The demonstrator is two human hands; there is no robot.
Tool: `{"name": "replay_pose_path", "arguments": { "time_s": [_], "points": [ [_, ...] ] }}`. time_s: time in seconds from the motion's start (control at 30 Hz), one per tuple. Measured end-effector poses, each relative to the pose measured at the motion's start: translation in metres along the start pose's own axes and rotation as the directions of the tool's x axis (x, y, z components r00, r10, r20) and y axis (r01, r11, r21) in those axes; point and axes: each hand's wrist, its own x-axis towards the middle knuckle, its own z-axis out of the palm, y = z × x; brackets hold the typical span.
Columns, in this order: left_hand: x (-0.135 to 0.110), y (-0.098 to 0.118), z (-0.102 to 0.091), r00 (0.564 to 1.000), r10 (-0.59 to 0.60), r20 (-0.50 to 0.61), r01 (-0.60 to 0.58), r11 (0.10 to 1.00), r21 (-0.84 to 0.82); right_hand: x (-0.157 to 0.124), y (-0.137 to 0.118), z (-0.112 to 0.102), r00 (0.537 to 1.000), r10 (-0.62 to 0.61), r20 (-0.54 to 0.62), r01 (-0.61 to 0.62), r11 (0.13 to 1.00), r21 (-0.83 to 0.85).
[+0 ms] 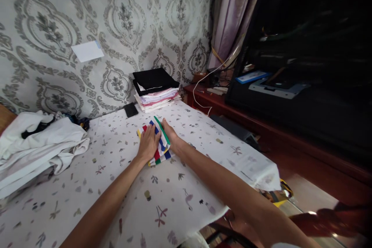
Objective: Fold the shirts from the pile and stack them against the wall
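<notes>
Patterned wallpaper backs a printed sheet bearing your striped cloth. Beyond: clothes stack, black flat object; left: garment heap. Your left hand lies on the cloth, fingers extended; your right hand adjoins its right edge, grip indeterminable.

Striped cloth partly covered by hands, clothes heap cut by left edge
</notes>
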Motion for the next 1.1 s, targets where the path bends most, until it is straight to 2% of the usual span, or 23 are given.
{"name": "replay_pose_path", "arguments": {
  "time_s": [0.07, 0.13, 0.27, 0.33, 0.4, 0.47, 0.5, 0.6, 0.73, 0.8, 0.9, 1.03, 1.1],
  "points": [
    [0.001, 0.004, 0.0, 0.999, -0.022, 0.032, 0.02, 0.999, 0.043, 0.004, -0.004, -0.008, 0.998, 0.012, -0.066, -0.018, 0.996, -0.09],
    [0.002, 0.009, -0.001, 0.997, -0.029, 0.076, 0.02, 0.993, 0.113, 0.004, -0.01, -0.019, 0.992, -0.077, -0.103, 0.049, 0.967, -0.25],
    [0.002, 0.018, -0.003, 0.987, -0.028, 0.157, -0.011, 0.972, 0.236, -0.013, -0.02, -0.037, 0.959, -0.27, -0.089, 0.191, 0.843, -0.503],
    [0.002, 0.02, -0.005, 0.983, -0.038, 0.178, -0.011, 0.964, 0.267, -0.028, -0.022, -0.036, 0.938, -0.345, 0.018, 0.285, 0.744, -0.604],
    [0.001, 0.019, -0.006, 0.978, -0.034, 0.206, -0.026, 0.959, 0.281, -0.045, -0.019, -0.029, 0.892, -0.39, 0.228, 0.424, 0.545, -0.723],
    [0.0, 0.015, -0.007, 0.97, -0.011, 0.244, -0.06, 0.959, 0.278, -0.059, -0.013, -0.02, 0.846, -0.341, 0.41, 0.515, 0.327, -0.792],
    [0.0, 0.012, -0.008, 0.967, 0.005, 0.255, -0.077, 0.959, 0.273, -0.065, -0.01, -0.016, 0.844, -0.296, 0.447, 0.52, 0.253, -0.816],
    [0.001, 0.003, -0.008, 0.969, 0.043, 0.242, -0.103, 0.965, 0.242, -0.073, -0.002, -0.012, 0.887, -0.181, 0.425, 0.446, 0.096, -0.89],
    [0.012, -0.007, -0.007, 0.975, 0.06, 0.215, -0.106, 0.971, 0.213, -0.074, -0.005, -0.02, 0.939, -0.084, 0.333, 0.33, -0.047, -0.943],
    [0.019, -0.012, -0.007, 0.972, 0.048, 0.231, -0.1, 0.97, 0.221, -0.075, -0.01, -0.024, 0.949, -0.027, 0.313, 0.31, -0.085, -0.947],
    [0.033, -0.019, -0.007, 0.961, 0.032, 0.276, -0.101, 0.965, 0.242, -0.078, -0.019, -0.028, 0.95, 0.017, 0.312, 0.312, -0.085, -0.946],
    [0.052, -0.025, -0.007, 0.946, -0.01, 0.323, -0.078, 0.963, 0.259, -0.078, -0.028, -0.033, 0.94, -0.024, 0.34, 0.338, -0.064, -0.939],
    [0.061, -0.027, -0.007, 0.94, -0.028, 0.339, -0.067, 0.962, 0.266, -0.075, -0.033, -0.037, 0.93, -0.049, 0.363, 0.363, -0.007, -0.932]
  ]
}}
